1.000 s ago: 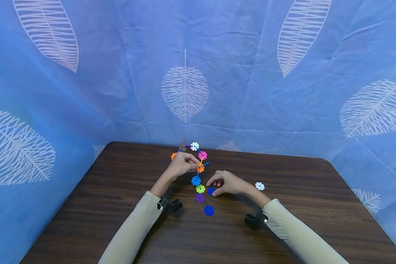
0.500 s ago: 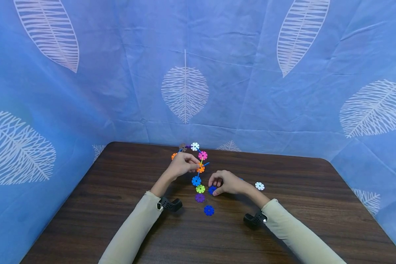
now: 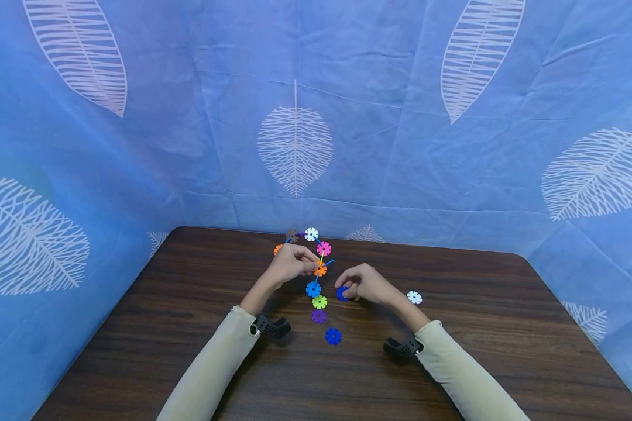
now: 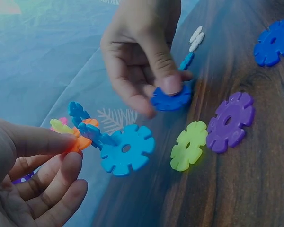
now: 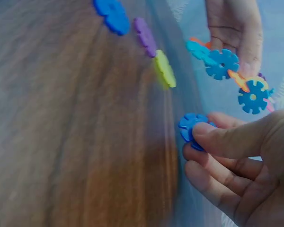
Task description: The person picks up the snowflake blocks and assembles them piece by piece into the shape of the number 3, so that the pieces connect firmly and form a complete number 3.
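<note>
My left hand (image 3: pixel 291 264) pinches an orange slotted snowflake disc (image 3: pixel 320 268) between thumb and fingers. This disc belongs to a curved chain of interlocked discs, including a pink disc (image 3: pixel 323 248), a white disc (image 3: pixel 311 234) and a brown disc (image 3: pixel 292 235). A light blue disc (image 4: pixel 128 150) hangs at the chain's near end, and another blue one juts out to the right. To the right, my right hand (image 3: pixel 370 285) pinches a dark blue disc (image 4: pixel 172 100) with the thumb on its face, apart from the chain. The left fingers hide part of the chain.
On the dark wooden table (image 3: pixel 426 374) lie a yellow-green disc (image 3: pixel 319 302), a purple disc (image 3: pixel 319 316) and a blue disc (image 3: pixel 333 336) in front of the chain. A white disc (image 3: pixel 414 297) lies beyond the right wrist. A blue leaf-print cloth (image 3: pixel 347 146) hangs behind the table.
My right hand has taken hold of the dark blue disc beside the yellow-green one and lifted it, shifting slightly right and away from me. The left hand keeps its place on the chain.
</note>
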`<state>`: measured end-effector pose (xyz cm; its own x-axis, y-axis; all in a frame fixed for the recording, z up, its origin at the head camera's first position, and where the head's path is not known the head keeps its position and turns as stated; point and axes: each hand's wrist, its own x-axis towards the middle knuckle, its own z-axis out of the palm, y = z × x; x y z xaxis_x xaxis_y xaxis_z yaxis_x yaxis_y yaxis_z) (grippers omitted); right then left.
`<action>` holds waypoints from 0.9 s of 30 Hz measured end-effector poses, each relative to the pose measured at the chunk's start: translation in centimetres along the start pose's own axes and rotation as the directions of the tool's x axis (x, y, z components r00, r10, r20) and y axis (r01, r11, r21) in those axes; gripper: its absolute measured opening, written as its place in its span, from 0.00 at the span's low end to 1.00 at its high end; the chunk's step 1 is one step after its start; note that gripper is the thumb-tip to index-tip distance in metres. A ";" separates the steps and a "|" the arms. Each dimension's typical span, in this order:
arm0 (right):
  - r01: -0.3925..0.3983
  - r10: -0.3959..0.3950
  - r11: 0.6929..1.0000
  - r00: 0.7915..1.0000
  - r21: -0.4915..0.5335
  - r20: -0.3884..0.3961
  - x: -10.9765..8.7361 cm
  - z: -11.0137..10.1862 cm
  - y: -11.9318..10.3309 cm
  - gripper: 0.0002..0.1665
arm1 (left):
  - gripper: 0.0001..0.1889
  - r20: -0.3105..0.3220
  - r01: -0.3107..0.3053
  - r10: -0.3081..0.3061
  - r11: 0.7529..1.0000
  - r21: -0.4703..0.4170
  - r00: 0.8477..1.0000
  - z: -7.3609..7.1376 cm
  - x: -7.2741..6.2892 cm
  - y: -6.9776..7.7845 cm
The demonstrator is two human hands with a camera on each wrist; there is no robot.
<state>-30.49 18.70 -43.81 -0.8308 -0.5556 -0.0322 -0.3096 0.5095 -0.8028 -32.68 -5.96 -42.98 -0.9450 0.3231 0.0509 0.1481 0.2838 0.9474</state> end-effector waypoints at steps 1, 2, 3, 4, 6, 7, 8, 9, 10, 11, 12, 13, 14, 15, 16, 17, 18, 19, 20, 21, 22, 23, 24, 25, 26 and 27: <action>-0.010 0.010 1.000 1.000 0.016 -0.024 0.1 -0.1 0.1 0.10 | 0.04 -0.002 0.000 0.000 1.000 0.002 1.000 0.0 0.0 -0.1; -0.019 0.021 0.999 0.999 0.032 -0.048 0.2 -0.1 0.1 0.11 | 0.04 -0.002 0.001 -0.001 1.000 0.004 1.000 0.0 0.0 -0.1; -0.028 0.032 0.998 0.997 0.051 -0.072 0.3 -0.2 0.1 0.11 | 0.04 -0.002 0.004 -0.004 1.000 0.004 1.000 0.0 0.0 -0.1; -0.037 0.044 0.996 0.995 0.076 -0.094 0.4 -0.3 0.1 0.12 | 0.04 -0.001 0.008 -0.008 1.000 0.002 1.000 0.0 0.1 -0.2; -0.045 0.061 0.992 0.989 0.120 -0.135 0.5 -0.6 0.0 0.12 | 0.04 -0.004 0.009 -0.009 1.000 0.005 1.000 0.1 0.1 -0.2; -0.054 0.077 0.988 0.985 0.143 -0.156 0.5 -0.7 -0.1 0.12 | 0.04 -0.005 0.007 -0.007 1.000 0.008 1.000 0.1 0.1 -0.2; -0.053 0.081 0.985 0.982 0.162 -0.173 0.6 -0.9 -0.1 0.12 | 0.03 -0.006 0.009 -0.009 1.000 0.008 1.000 0.1 0.1 -0.2; -0.051 0.085 0.982 0.978 0.180 -0.189 0.6 -1.0 -0.2 0.12 | 0.03 -0.009 0.011 -0.011 1.000 0.010 1.000 0.1 0.0 -0.1; -0.052 0.093 0.979 0.974 0.199 -0.205 0.7 -1.2 -0.3 0.12 | 0.03 -0.012 0.011 -0.011 1.000 0.012 1.000 0.2 0.0 -0.1; -0.053 0.103 0.974 0.970 0.219 -0.221 0.8 -1.3 -0.4 0.12 | 0.03 -0.014 0.012 -0.012 1.000 0.015 1.000 0.2 0.0 -0.1; -0.049 0.106 0.970 0.966 0.236 -0.234 0.8 -1.4 -0.5 0.12 | 0.03 -0.015 0.012 -0.012 1.000 0.019 1.000 0.2 0.0 0.0; -0.046 0.110 0.968 0.962 0.248 -0.249 0.9 -1.5 -0.7 0.12 | 0.03 -0.014 0.013 -0.013 1.000 0.019 1.000 0.2 0.0 0.0; -0.041 0.110 0.965 0.959 0.257 -0.260 0.9 -1.6 -0.8 0.13 | 0.03 -0.013 0.014 -0.014 1.000 0.019 1.000 0.2 0.0 0.0; -0.039 0.116 0.962 0.955 0.271 -0.272 1.0 -1.6 -0.9 0.13 | 0.04 -0.011 0.013 -0.013 1.000 0.020 1.000 0.2 0.0 0.0; -0.037 0.120 0.959 0.951 0.283 -0.283 1.0 -1.7 -1.0 0.14 | 0.04 -0.008 0.012 -0.012 1.000 0.018 1.000 0.3 -0.1 0.0; -0.032 0.121 0.956 0.949 0.291 -0.293 1.0 -1.7 -1.1 0.14 | 0.04 -0.005 0.008 -0.008 1.000 0.020 1.000 0.3 -0.1 0.0; -0.028 0.120 0.955 0.946 0.295 -0.301 1.0 -1.7 -1.2 0.14 | 0.04 -0.002 0.007 -0.007 1.000 0.019 1.000 0.3 -0.1 0.0; -0.027 0.125 0.953 0.942 0.301 -0.312 1.1 -1.7 -1.2 0.14 | 0.04 -0.001 0.008 -0.008 1.000 0.018 1.000 0.3 -0.1 0.0; -0.023 0.127 0.951 0.938 0.308 -0.321 1.1 -1.7 -1.2 0.15 | 0.04 0.000 0.008 -0.008 1.000 0.018 1.000 0.3 0.0 0.0; -0.018 0.128 0.949 0.935 0.315 -0.330 1.1 -1.7 -1.2 0.15 | 0.03 -0.001 0.011 -0.011 1.000 0.017 1.000 0.3 0.0 0.0; -0.014 0.127 0.948 0.932 0.317 -0.340 1.2 -1.7 -1.2 0.15 | 0.03 -0.002 0.015 -0.015 1.000 0.018 1.000 0.3 0.0 0.0; -0.009 0.127 0.948 0.929 0.319 -0.349 1.2 -1.6 -1.2 0.15 | 0.03 -0.004 0.017 -0.017 1.000 0.021 1.000 0.3 0.0 0.0; -0.008 0.129 0.947 0.925 0.321 -0.358 1.2 -1.6 -1.1 0.15 | 0.03 -0.006 0.024 -0.023 1.000 0.020 1.000 0.3 0.1 0.0; -0.006 0.131 0.946 0.921 0.323 -0.366 1.2 -1.6 -1.1 0.15 | 0.03 -0.008 0.026 -0.026 0.999 0.023 1.000 0.3 0.1 0.0; -0.004 0.132 0.945 0.918 0.326 -0.373 1.2 -1.5 -1.1 0.14 | 0.03 -0.010 0.028 -0.028 0.999 0.025 1.000 0.2 0.1 0.0; -0.002 0.133 0.945 0.917 0.327 -0.377 1.2 -1.5 -1.0 0.14 | 0.03 -0.011 0.029 -0.029 0.999 0.026 1.000 0.2 0.1 0.0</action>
<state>-31.90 18.48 -42.11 -0.9771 -0.1938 0.0885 -0.1394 0.2674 -0.9535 -32.73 -5.72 -43.06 -0.9520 0.3049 0.0272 0.1282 0.3162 0.9400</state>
